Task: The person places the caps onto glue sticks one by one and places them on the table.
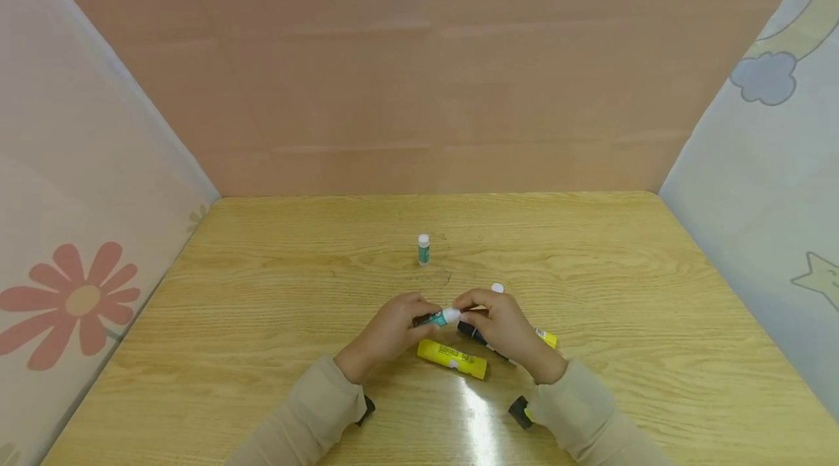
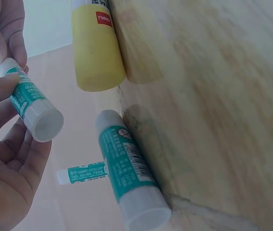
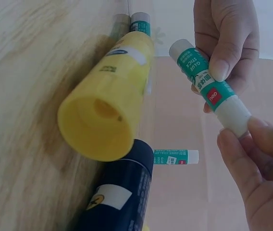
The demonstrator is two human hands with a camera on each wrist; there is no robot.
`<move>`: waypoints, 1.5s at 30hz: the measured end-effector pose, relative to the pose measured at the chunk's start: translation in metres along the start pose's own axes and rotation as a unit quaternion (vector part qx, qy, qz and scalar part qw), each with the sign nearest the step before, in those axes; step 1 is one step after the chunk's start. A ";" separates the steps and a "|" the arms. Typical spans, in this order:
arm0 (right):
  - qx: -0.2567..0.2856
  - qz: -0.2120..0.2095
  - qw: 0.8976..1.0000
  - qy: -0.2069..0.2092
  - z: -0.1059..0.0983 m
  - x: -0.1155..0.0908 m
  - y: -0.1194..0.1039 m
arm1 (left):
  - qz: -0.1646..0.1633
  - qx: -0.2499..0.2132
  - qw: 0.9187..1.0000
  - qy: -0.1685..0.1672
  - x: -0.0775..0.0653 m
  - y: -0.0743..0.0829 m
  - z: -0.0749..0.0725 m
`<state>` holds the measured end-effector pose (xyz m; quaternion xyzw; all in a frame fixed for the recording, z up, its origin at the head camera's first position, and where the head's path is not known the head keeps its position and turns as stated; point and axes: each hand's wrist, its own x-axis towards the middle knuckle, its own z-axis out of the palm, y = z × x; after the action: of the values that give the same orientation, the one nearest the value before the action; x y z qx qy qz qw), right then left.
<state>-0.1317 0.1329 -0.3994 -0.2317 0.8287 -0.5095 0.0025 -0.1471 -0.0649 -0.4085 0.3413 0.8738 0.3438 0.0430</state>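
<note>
A green glue stick with white ends is held between both hands above the table. My left hand grips its green body, thumb across the label in the right wrist view. The fingertips of my right hand pinch the white end. Just below the hands lies a yellow tube, its hollow end facing the right wrist camera. A black tube lies partly under my right hand. Another green glue stick shows close up in the left wrist view.
Farther back on the wooden table, a green glue stick stands upright. A white-topped item shows behind my right hand, mostly hidden. A yellow piece pokes out to its right. Fabric walls enclose the table's back and sides.
</note>
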 end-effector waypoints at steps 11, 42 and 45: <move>0.000 -0.002 1.000 0.003 0.000 0.001 -0.004 | -0.001 0.005 1.000 0.011 0.000 0.000 0.000; 0.030 0.030 0.999 0.001 0.002 0.006 0.007 | -0.005 0.037 0.999 0.008 0.009 -0.003 -0.007; 0.033 0.028 0.999 -0.010 0.006 0.005 0.009 | -0.014 0.045 0.999 0.009 0.004 -0.007 -0.008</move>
<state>-0.1385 0.1293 -0.4084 -0.2132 0.8175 -0.5341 0.0329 -0.1566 -0.0707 -0.4069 0.3277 0.8932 0.3070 0.0247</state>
